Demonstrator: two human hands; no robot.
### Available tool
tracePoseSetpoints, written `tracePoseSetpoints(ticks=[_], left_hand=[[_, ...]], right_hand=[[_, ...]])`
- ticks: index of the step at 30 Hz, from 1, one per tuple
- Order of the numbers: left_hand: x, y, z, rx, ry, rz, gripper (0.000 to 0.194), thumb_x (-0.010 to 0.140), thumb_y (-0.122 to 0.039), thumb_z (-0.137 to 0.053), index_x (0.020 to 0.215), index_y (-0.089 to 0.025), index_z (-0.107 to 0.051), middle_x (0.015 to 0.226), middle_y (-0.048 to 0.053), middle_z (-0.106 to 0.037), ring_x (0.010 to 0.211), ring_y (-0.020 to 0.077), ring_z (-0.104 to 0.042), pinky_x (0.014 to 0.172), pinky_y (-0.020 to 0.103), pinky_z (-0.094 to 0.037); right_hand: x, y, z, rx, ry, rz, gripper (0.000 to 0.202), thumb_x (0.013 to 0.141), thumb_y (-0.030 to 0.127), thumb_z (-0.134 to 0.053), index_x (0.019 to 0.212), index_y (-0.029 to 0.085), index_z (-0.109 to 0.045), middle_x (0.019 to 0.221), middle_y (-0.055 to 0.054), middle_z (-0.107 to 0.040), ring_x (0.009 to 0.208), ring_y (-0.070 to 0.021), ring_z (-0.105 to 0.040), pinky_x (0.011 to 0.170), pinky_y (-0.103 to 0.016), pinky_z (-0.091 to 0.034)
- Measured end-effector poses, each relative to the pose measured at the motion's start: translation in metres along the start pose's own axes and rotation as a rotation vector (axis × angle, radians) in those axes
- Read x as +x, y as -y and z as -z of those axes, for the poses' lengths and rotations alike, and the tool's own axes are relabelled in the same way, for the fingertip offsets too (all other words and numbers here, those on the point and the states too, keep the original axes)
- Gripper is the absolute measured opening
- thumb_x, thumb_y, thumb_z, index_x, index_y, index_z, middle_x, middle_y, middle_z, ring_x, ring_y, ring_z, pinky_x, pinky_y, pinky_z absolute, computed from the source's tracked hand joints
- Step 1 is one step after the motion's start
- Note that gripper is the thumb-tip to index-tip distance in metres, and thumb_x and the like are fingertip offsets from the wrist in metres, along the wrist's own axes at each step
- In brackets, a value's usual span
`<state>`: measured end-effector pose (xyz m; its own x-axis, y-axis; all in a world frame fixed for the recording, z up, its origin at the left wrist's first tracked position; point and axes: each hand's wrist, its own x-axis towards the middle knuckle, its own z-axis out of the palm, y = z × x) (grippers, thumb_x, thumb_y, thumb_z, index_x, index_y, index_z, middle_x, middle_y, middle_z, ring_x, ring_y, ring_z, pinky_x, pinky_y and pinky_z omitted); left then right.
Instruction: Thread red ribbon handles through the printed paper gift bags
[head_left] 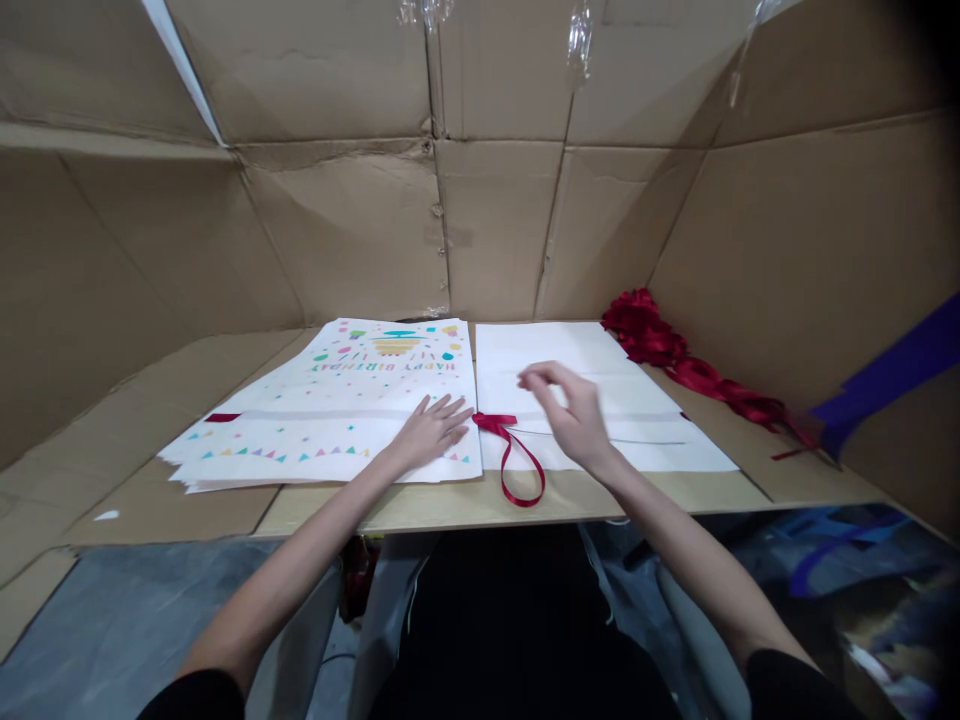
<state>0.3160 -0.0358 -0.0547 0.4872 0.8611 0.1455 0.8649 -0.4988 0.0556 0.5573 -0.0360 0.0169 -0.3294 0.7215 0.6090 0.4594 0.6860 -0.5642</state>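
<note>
My left hand [433, 432] lies flat, fingers spread, on a stack of white printed paper sheets [352, 395] with "Happy Birthday" upside down and coloured shapes. My right hand [571, 412] is raised over a plain white sheet [540, 345], its fingers bent together; anything between them is too small to make out. Between the hands, a red ribbon [495, 424] lies bunched at the inner edge of the sheets, and its loop hangs toward the table's front edge. A thin dark rod or wire [649, 442] rests on the plain sheet, partly hidden behind my right hand.
A heap of red ribbon [645, 325] trails along the right side of the table. Cardboard walls [495, 230] enclose the back and sides. A purple strip [892, 365] hangs at the far right. The wooden table edge [435, 510] runs in front of my body.
</note>
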Motion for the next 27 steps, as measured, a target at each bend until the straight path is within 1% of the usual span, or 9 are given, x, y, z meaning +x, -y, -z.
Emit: tracePoseSetpoints(ticks=[4, 9, 12, 17, 20, 22, 24, 25, 27], left_hand=[[0.0, -0.001, 0.001, 0.003, 0.005, -0.002, 0.052, 0.097, -0.047, -0.018, 0.142, -0.028, -0.037, 0.149, 0.001, -0.031, 0.139, 0.0247, -0.022, 0.111, 0.05, -0.016], [0.0, 0.0, 0.002, -0.013, 0.009, 0.002, 0.053, 0.097, -0.048, -0.018, 0.142, -0.029, -0.037, 0.149, 0.001, -0.03, 0.139, 0.0247, -0.021, 0.111, 0.05, -0.016], [0.0, 0.002, 0.0, -0.028, 0.014, 0.006, 0.053, 0.096, -0.049, -0.019, 0.142, -0.029, -0.036, 0.149, 0.001, -0.03, 0.139, 0.0247, -0.021, 0.111, 0.05, -0.014], [0.001, -0.002, 0.0, -0.155, -0.014, -0.005, 0.051, 0.095, -0.049, -0.026, 0.139, -0.029, -0.041, 0.15, 0.002, -0.028, 0.139, 0.0259, -0.019, 0.112, 0.051, -0.011], [-0.001, 0.006, 0.021, -0.425, -0.249, 0.049, 0.053, 0.092, -0.05, -0.034, 0.138, -0.024, -0.044, 0.149, 0.005, -0.031, 0.137, 0.0244, -0.025, 0.112, 0.045, -0.019], [-0.009, 0.027, 0.047, -0.612, -0.532, 0.19, 0.052, 0.092, -0.048, -0.036, 0.135, -0.021, -0.046, 0.143, 0.008, -0.041, 0.131, 0.0226, -0.037, 0.107, 0.039, -0.031], [-0.027, 0.062, 0.076, -0.677, -0.744, 0.393, 0.049, 0.091, -0.043, -0.035, 0.13, -0.017, -0.051, 0.135, 0.011, -0.05, 0.121, 0.0233, -0.049, 0.099, 0.038, -0.04], [-0.04, 0.083, 0.09, -0.642, -0.799, 0.533, 0.046, 0.091, -0.039, -0.034, 0.127, -0.016, -0.052, 0.13, 0.012, -0.054, 0.115, 0.024, -0.053, 0.095, 0.039, -0.043], [-0.073, 0.126, 0.111, -0.415, -0.793, 0.854, 0.04, 0.087, -0.032, -0.042, 0.119, -0.012, -0.055, 0.121, 0.016, -0.059, 0.114, 0.0274, -0.053, 0.096, 0.042, -0.041]], right_hand=[[0.021, -0.05, -0.032, -0.078, 0.464, -0.377, 0.022, 0.083, 0.029, -0.058, 0.093, 0.013, -0.069, 0.092, -0.01, -0.069, 0.082, -0.0186, -0.062, 0.076, -0.028, -0.046], [0.033, -0.089, -0.049, 0.282, 0.639, -0.608, 0.016, 0.072, 0.027, -0.068, 0.076, 0.011, -0.069, 0.062, -0.002, -0.064, 0.055, -0.0109, -0.054, 0.054, -0.022, -0.044], [0.03, -0.09, -0.043, 0.459, 0.601, -0.716, 0.009, 0.062, 0.016, -0.072, 0.068, 0.011, -0.067, 0.052, 0.001, -0.06, 0.047, -0.0085, -0.05, 0.049, -0.02, -0.043], [0.022, -0.089, -0.04, 0.609, 0.418, -0.816, 0.008, 0.06, 0.008, -0.071, 0.063, 0.011, -0.064, 0.049, -0.001, -0.06, 0.044, -0.0091, -0.053, 0.045, -0.019, -0.044], [0.016, -0.092, -0.043, 0.699, 0.277, -0.863, 0.011, 0.06, 0.005, -0.071, 0.061, 0.013, -0.062, 0.054, -0.002, -0.063, 0.048, -0.01, -0.058, 0.049, -0.019, -0.049], [0.012, -0.094, -0.044, 0.708, 0.228, -0.881, 0.011, 0.06, 0.006, -0.071, 0.061, 0.013, -0.063, 0.057, -0.003, -0.065, 0.05, -0.0105, -0.06, 0.051, -0.018, -0.051], [0.009, -0.095, -0.042, 0.684, 0.206, -0.9, 0.009, 0.061, 0.007, -0.072, 0.062, 0.012, -0.064, 0.06, -0.004, -0.067, 0.051, -0.0114, -0.062, 0.051, -0.018, -0.052], [0.009, -0.095, -0.041, 0.674, 0.197, -0.907, 0.009, 0.061, 0.007, -0.072, 0.063, 0.012, -0.065, 0.061, -0.005, -0.067, 0.053, -0.0122, -0.063, 0.052, -0.018, -0.053], [0.009, -0.094, -0.039, 0.667, 0.183, -0.913, 0.009, 0.061, 0.007, -0.073, 0.065, 0.012, -0.067, 0.064, -0.007, -0.069, 0.057, -0.0144, -0.065, 0.054, -0.019, -0.055]])
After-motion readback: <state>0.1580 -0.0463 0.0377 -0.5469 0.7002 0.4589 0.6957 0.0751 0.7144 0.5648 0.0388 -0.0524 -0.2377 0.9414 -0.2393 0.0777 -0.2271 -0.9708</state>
